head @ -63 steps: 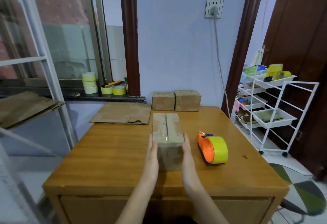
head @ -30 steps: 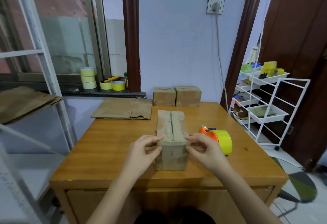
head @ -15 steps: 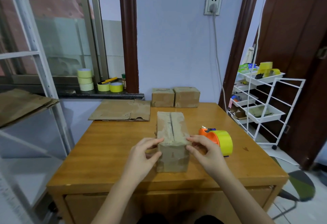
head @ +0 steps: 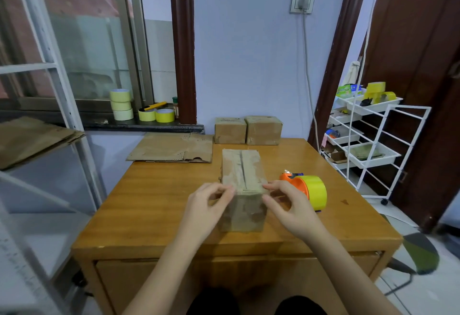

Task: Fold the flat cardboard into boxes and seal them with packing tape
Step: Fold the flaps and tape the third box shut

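Note:
A folded cardboard box (head: 242, 172) stands in the middle of the wooden table (head: 154, 202), its top flaps meeting at a centre seam under clear tape. My left hand (head: 209, 205) has curled fingers pinching the near left top corner of the box. My right hand (head: 291, 205) pinches the near right top corner in the same way. An orange tape dispenser with a yellow roll (head: 311, 190) lies just right of the box, behind my right hand. Flat cardboard (head: 171, 150) lies at the table's far left.
Two sealed boxes (head: 230, 130) (head: 263, 129) stand side by side at the table's far edge by the wall. Spare tape rolls (head: 121, 104) sit on the window sill. A white wire cart (head: 368, 135) stands to the right; more flat cardboard (head: 29, 138) rests on the left shelf.
My hands went from lying flat along the box's sides to curling at its near top corners. In the last half second they barely moved. The box and the dispenser stayed put.

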Motion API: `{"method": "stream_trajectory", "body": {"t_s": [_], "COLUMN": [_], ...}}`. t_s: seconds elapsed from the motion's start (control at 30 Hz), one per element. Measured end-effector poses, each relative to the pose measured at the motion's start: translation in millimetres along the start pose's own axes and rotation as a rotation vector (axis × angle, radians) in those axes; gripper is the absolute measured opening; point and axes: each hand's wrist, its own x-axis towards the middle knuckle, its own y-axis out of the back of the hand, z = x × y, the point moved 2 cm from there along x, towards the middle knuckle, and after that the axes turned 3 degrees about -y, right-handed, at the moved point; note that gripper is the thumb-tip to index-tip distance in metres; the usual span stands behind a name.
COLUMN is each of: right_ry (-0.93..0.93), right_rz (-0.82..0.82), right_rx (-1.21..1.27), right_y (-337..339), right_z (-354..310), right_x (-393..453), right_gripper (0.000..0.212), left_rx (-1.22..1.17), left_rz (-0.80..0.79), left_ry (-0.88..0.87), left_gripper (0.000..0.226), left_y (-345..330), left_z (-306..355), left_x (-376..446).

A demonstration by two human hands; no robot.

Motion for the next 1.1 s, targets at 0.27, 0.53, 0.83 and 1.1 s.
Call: {"method": "stream_trajectory", "body": {"t_s": [0.27,0.53,0.83,1.1], "right_ry": [-0.035,0.135,-0.028,-0.01], "right_rz": [0.099,0.196,0.259,0.179], "right_rx": [-0.098,-0.209,-0.307,-0.109], "right_y": [-5.5,-18.2,-21.1,-10.0], "right_z": [2.4,8.0,-6.0,2.8], "right_x": [9.8,-4.5,-2.4,-4.7], "right_gripper": [0.01,0.018,0.031,0.015], "left_rx": [0.186,0.281,0.293,0.18], "left_rz": [0.028,0.056,0.083,-0.023], "left_ry": [-0.023,-0.11,-0.022,0.045], "left_gripper": [0.018,0.024,0.023,0.013], "left_y": [-4.8,-8.2,-11.8,-2.8], "left_z": [-4.9,-5.6,4.2,1.5], "left_x": [4.4,-3.0,0.5,2.5]}}
